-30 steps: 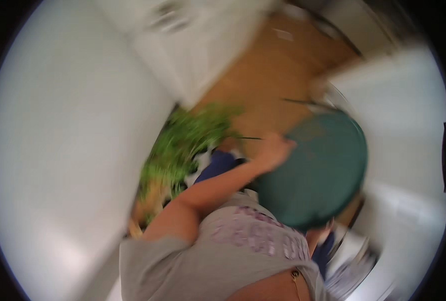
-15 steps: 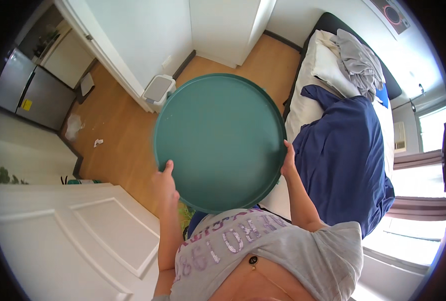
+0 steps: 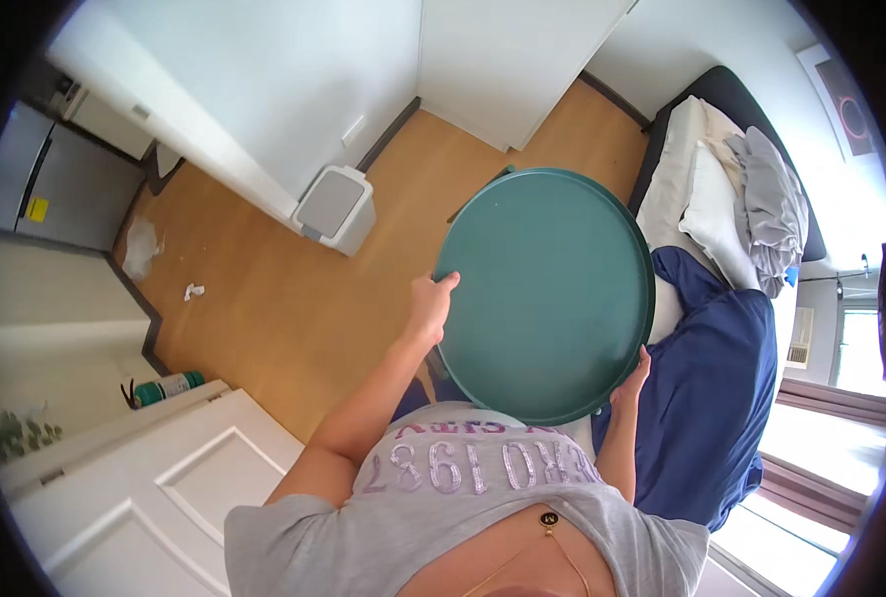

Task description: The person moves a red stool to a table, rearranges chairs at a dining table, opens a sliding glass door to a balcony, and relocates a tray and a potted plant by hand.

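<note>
In front of my body I hold a round dark green tray-top table (image 3: 547,298), its shallow raised rim facing up at me. A thin leg-like bar (image 3: 482,192) pokes out past its far left edge; the rest of the underside is hidden. My left hand (image 3: 429,306) grips the left rim with the thumb on top. On the lower right rim my right hand (image 3: 630,382) is closed, thumb up along the edge, its other fingers mostly hidden beneath.
To the right stands a bed with a navy blanket (image 3: 711,398), pillow and grey cloth (image 3: 769,204). A grey-and-white lidded bin (image 3: 335,209) sits by the wall. White scraps (image 3: 194,292) and a plastic bag (image 3: 141,249) lie on the wooden floor (image 3: 254,328). Lower left are a panelled door (image 3: 219,478) and green cylinder (image 3: 169,388).
The table has shifted rightward in view with both hands still on its rim. My view has turned, so the bin now shows fully and the leg-like bar has come into sight.
</note>
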`<act>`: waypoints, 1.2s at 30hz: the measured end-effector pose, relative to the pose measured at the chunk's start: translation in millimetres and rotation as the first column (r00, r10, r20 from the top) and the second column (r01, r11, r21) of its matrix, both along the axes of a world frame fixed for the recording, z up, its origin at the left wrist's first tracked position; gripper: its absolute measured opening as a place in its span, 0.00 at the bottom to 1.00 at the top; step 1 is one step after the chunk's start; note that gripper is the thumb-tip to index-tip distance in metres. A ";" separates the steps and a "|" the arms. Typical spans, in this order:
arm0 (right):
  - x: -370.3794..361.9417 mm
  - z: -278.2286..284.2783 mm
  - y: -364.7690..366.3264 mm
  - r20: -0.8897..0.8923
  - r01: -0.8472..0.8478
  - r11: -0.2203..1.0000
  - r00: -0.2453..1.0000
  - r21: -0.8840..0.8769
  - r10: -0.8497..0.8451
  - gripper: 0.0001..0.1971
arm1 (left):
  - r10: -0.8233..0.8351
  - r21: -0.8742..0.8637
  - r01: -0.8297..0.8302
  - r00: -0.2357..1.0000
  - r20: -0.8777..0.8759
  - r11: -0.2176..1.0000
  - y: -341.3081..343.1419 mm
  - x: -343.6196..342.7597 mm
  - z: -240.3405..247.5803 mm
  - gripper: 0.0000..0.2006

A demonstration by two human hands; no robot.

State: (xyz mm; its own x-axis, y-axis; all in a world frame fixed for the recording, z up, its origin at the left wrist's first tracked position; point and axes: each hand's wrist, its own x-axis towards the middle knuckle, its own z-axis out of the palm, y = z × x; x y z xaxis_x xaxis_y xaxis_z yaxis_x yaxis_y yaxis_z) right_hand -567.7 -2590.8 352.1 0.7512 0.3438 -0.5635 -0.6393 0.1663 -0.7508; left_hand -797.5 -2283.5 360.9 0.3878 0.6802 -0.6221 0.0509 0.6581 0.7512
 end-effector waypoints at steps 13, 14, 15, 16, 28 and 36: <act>123.6 -185.8 286.2 -0.051 0.224 0.964 0.971 -0.145 -0.234 0.20 | -0.128 -0.160 0.115 0.989 -0.073 0.980 324.4 153.7 -145.5 0.15; 128.5 -198.9 322.1 -0.056 0.231 0.965 0.969 -0.127 -0.239 0.20 | -0.132 -0.098 0.123 0.987 -0.088 0.988 352.5 159.5 -169.7 0.15; 132.1 -214.4 345.1 -0.053 0.259 0.956 0.962 -0.137 -0.268 0.22 | -0.152 -0.050 0.148 0.983 -0.104 0.988 377.2 168.1 -193.1 0.16; 134.8 -223.5 368.9 -0.047 0.285 0.946 0.954 -0.155 -0.295 0.24 | -0.172 -0.056 0.167 0.979 -0.107 0.984 400.8 180.2 -207.2 0.16; 187.9 -247.0 583.6 0.005 0.216 0.943 0.975 -0.252 -0.222 0.28 | -0.184 0.051 0.207 0.939 -0.291 0.977 604.1 236.1 -269.7 0.22; 189.7 -250.7 554.3 0.153 -0.333 0.772 0.864 -0.541 0.480 0.23 | -0.227 0.345 0.690 0.595 -0.771 0.637 631.8 259.5 -246.0 0.23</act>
State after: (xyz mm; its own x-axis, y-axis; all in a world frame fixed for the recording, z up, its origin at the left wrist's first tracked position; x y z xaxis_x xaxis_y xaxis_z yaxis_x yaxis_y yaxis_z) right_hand -378.1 -2036.5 101.4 0.7475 0.3909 -0.5370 -0.3240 -0.4912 -0.8085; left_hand -537.9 -1651.7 114.9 0.4432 0.8037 -0.3971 0.7941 -0.1464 0.5899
